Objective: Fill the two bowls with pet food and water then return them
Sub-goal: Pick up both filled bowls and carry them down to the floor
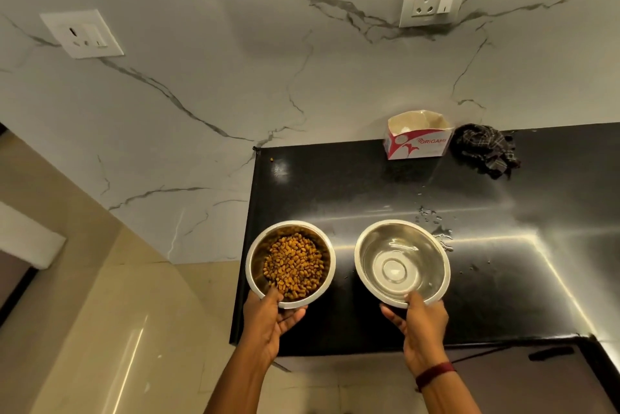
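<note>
Two steel bowls sit side by side near the front of a black countertop. The left bowl holds brown pet food kibble. My left hand grips its near rim, thumb inside, fingers beneath. The right bowl holds clear water with ripples on it. My right hand grips its near rim, thumb over the edge. Whether the bowls rest on the counter or are slightly lifted, I cannot tell.
A white and red open carton stands at the back of the counter beside a crumpled dark checked cloth. Water drops lie right of the water bowl. One kibble lies near the back left corner. Beige floor tiles lie to the left.
</note>
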